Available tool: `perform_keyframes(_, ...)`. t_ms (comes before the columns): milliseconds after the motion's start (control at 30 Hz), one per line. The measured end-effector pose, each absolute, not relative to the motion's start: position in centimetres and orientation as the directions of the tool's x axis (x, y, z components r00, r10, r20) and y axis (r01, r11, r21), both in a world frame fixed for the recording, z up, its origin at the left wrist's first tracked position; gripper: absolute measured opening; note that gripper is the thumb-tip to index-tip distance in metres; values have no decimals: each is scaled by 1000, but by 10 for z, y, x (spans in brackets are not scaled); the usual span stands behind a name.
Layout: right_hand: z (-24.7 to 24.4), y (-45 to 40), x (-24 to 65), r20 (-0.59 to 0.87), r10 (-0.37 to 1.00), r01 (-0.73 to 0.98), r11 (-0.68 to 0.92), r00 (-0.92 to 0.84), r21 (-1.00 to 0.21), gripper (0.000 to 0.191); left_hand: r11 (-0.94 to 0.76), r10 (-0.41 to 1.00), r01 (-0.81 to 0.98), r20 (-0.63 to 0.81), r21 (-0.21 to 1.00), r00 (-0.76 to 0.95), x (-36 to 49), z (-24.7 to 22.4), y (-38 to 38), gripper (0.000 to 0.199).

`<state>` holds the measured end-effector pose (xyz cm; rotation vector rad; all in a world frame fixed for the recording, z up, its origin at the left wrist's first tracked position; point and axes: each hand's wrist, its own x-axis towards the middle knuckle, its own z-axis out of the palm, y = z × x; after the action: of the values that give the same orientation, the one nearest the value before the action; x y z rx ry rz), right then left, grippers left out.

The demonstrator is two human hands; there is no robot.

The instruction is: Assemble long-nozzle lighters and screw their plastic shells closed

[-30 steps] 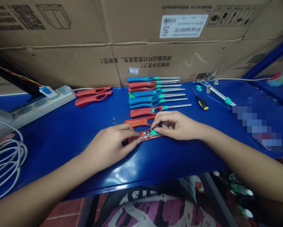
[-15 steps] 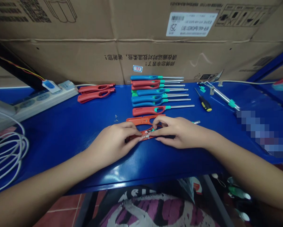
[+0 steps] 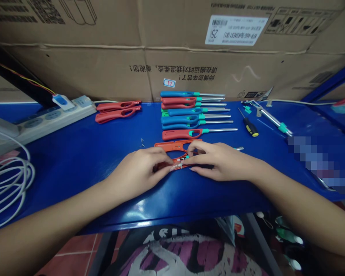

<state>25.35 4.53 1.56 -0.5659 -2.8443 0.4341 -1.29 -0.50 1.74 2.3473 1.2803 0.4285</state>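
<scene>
My left hand [image 3: 140, 168] is closed, thumb and fingers pinching the left end of an open orange-red lighter half-shell [image 3: 176, 166]. Inside that half-shell sit a clear part and small dark, white and teal pieces, partly covered by my fingers. From the right, my right hand [image 3: 215, 161] curls over the same half-shell, fingertips on its inner parts. A metal lighter tube tip [image 3: 239, 148] sticks out behind my right hand. Just beyond lies a matching orange half-shell [image 3: 168, 146], its right end under my right fingers. Two tiny screws [image 3: 142, 143] rest left of it.
Assembled lighters, including a red one [image 3: 178, 134], are stacked at the back. Red handle shells [image 3: 117, 114] lie beside a power strip [image 3: 54, 117]. A screwdriver [image 3: 250, 125] and loose metal tubes [image 3: 271, 115] are to the right. Cardboard [image 3: 103, 73] backs the blue table [image 3: 103, 161].
The camera view has shifted slightly. Both hands stay at the half-shell with only slight finger movement; nothing has been let go.
</scene>
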Motion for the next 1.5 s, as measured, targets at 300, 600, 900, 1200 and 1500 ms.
perform_keyframes(300,15,47,253,136,383,328,892,-914,-310,33,-456,862,702,77,547,500,-12,15,-5,14)
perform_keyframes(600,14,44,253,151,337,308,933,-929,-185,35,-448,866,691,83,567,493,-12,15,-4,14)
perform_keyframes(900,18,41,252,131,315,300,946,-940,-122,34,-443,866,679,84,585,492,-12,16,-2,17)
perform_keyframes(1200,16,40,249,188,338,324,941,-922,-100,30,-434,869,655,96,619,486,-10,13,-3,12)
perform_keyframes(1500,21,46,255,128,484,440,858,-866,-265,13,-468,864,680,130,564,486,-8,18,-9,14)
